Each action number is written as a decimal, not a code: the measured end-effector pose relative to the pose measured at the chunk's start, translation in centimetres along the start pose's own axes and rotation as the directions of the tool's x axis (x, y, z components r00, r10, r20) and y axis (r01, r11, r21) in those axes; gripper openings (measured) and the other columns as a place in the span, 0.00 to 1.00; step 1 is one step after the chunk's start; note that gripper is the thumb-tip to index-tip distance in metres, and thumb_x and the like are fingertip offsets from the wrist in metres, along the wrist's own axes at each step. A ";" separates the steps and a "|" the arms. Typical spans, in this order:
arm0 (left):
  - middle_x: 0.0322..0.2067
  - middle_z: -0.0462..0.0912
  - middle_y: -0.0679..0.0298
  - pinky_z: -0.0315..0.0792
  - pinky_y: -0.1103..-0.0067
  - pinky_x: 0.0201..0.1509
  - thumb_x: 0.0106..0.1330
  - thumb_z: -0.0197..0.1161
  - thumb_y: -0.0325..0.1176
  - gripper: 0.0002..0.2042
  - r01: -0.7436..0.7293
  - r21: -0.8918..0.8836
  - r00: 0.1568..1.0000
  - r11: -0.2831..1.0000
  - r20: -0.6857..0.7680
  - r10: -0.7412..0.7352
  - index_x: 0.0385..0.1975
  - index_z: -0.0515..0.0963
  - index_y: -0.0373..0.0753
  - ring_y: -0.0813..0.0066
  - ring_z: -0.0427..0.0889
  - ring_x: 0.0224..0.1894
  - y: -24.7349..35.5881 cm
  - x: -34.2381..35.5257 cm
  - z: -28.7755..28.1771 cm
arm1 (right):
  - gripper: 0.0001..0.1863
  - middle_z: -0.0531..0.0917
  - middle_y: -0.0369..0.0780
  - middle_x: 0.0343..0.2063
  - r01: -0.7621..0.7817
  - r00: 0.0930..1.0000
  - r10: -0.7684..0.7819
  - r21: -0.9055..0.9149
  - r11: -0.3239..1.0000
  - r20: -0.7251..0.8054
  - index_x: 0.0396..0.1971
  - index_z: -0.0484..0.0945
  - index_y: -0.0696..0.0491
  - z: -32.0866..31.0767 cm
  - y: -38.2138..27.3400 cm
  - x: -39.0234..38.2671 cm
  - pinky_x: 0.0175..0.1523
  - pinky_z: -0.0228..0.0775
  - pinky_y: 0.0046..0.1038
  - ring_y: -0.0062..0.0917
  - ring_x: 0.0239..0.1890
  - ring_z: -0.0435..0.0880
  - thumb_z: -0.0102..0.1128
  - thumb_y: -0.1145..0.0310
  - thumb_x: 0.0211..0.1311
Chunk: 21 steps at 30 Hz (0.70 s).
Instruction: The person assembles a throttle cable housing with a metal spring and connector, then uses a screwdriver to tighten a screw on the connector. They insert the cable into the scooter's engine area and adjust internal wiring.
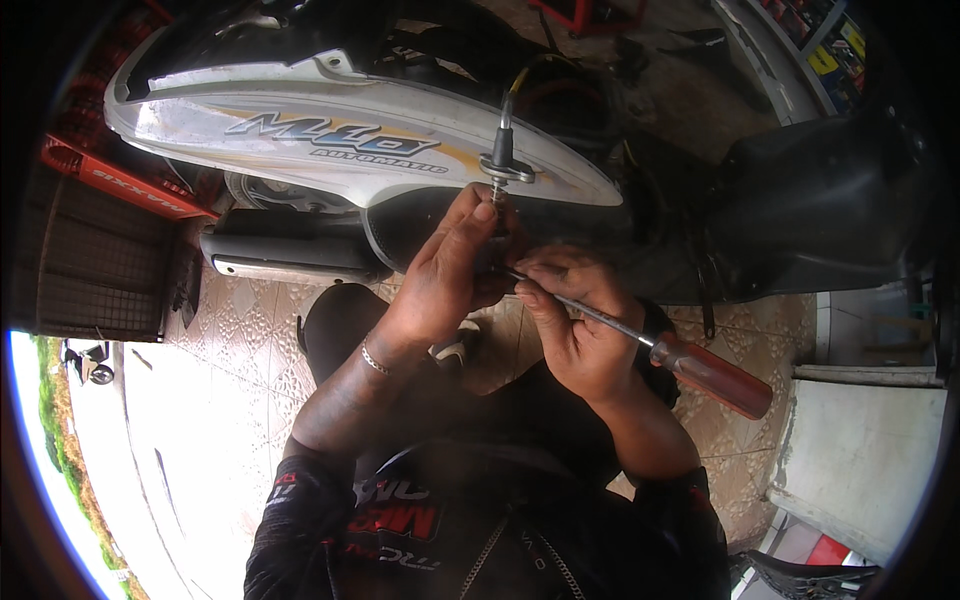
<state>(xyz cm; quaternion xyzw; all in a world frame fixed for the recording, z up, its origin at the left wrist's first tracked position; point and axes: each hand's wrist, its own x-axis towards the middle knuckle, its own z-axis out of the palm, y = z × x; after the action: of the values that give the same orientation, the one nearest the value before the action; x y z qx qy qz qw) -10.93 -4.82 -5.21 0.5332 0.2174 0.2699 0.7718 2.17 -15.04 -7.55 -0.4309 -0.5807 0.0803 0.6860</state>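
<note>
L hand (440, 265) grips the spring (498, 196) w/ thumb & fingers, right under the cable fitting (505, 160), which stands approx. upright. R hand (580, 325), just beside, grasps the screwdriver (712, 374) by its shaft, tip near L hand, handle slanting down to R. Below the grip, patterned tile floor (245, 320). Just beyond it, white scooter panel (380, 135). Well R, pale cabinet (870, 445). Far L, red rack (125, 185) &, out in bright light, parked motorbike (97, 368).
</note>
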 end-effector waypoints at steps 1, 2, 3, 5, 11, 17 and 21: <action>0.35 0.73 0.71 0.60 0.90 0.25 0.80 0.44 0.46 0.12 -0.004 -0.013 1.000 1.000 0.002 0.004 0.45 0.68 0.45 0.89 0.70 0.29 0.0 0.0 0.0 | 0.09 0.86 0.45 0.36 0.024 1.000 -0.024 -0.025 0.999 0.003 0.37 0.80 0.61 0.0 0.0 0.1 0.45 0.81 0.30 0.35 0.41 0.88 0.71 0.77 0.59; 0.35 0.73 0.71 0.61 0.90 0.25 0.80 0.44 0.46 0.12 -0.008 -0.027 1.000 1.000 0.004 0.008 0.45 0.68 0.45 0.89 0.70 0.30 -0.1 0.0 0.1 | 0.09 0.86 0.45 0.36 0.029 1.000 -0.028 -0.058 0.998 0.006 0.36 0.80 0.60 0.0 0.1 0.1 0.45 0.82 0.30 0.35 0.40 0.88 0.72 0.77 0.59; 0.35 0.73 0.71 0.61 0.90 0.26 0.80 0.44 0.46 0.12 -0.011 -0.040 1.000 0.999 0.005 0.012 0.45 0.68 0.45 0.89 0.71 0.30 -0.1 0.0 0.1 | 0.09 0.86 0.45 0.36 0.049 0.999 -0.049 -0.075 0.996 0.006 0.36 0.80 0.60 0.0 0.1 0.1 0.44 0.82 0.30 0.35 0.40 0.88 0.72 0.77 0.58; 0.35 0.72 0.71 0.62 0.90 0.28 0.81 0.44 0.45 0.12 -0.026 -0.052 1.000 0.998 0.008 0.027 0.45 0.68 0.44 0.89 0.71 0.31 -0.3 0.0 0.1 | 0.09 0.87 0.45 0.35 0.066 0.998 -0.065 -0.118 0.991 0.008 0.35 0.80 0.60 0.0 0.1 0.2 0.44 0.82 0.30 0.36 0.39 0.88 0.73 0.76 0.57; 0.33 0.71 0.73 0.62 0.89 0.31 0.81 0.44 0.44 0.12 -0.083 0.022 0.996 0.996 0.016 0.083 0.44 0.69 0.43 0.89 0.68 0.32 -0.7 0.2 -0.4 | 0.10 0.86 0.43 0.35 0.111 0.992 -0.094 -0.258 0.960 0.078 0.35 0.81 0.58 0.2 -0.5 0.4 0.43 0.82 0.31 0.36 0.39 0.88 0.75 0.77 0.54; 0.33 0.70 0.66 0.65 0.82 0.38 0.78 0.44 0.44 0.13 -0.074 0.028 0.997 0.997 0.024 0.074 0.41 0.67 0.40 0.81 0.67 0.34 -0.6 0.1 -0.6 | 0.11 0.86 0.42 0.35 0.131 0.989 -0.106 -0.282 0.950 0.101 0.35 0.82 0.58 0.3 -1.0 0.6 0.42 0.82 0.31 0.35 0.39 0.88 0.75 0.77 0.54; 0.31 0.70 0.65 0.63 0.85 0.30 0.78 0.44 0.44 0.13 -0.058 -0.031 0.998 0.998 -0.029 0.057 0.41 0.66 0.40 0.82 0.67 0.29 -0.6 -0.4 0.0 | 0.10 0.86 0.43 0.34 0.074 0.996 -0.062 -0.181 0.981 0.070 0.35 0.82 0.58 0.1 -1.0 0.4 0.43 0.82 0.31 0.35 0.39 0.88 0.74 0.76 0.56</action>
<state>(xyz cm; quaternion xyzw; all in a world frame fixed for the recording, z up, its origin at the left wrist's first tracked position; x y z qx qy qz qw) -11.07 -5.25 -5.74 0.5230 0.2087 0.3030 0.7688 1.85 -15.34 -6.61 -0.4695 -0.6217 0.0166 0.6268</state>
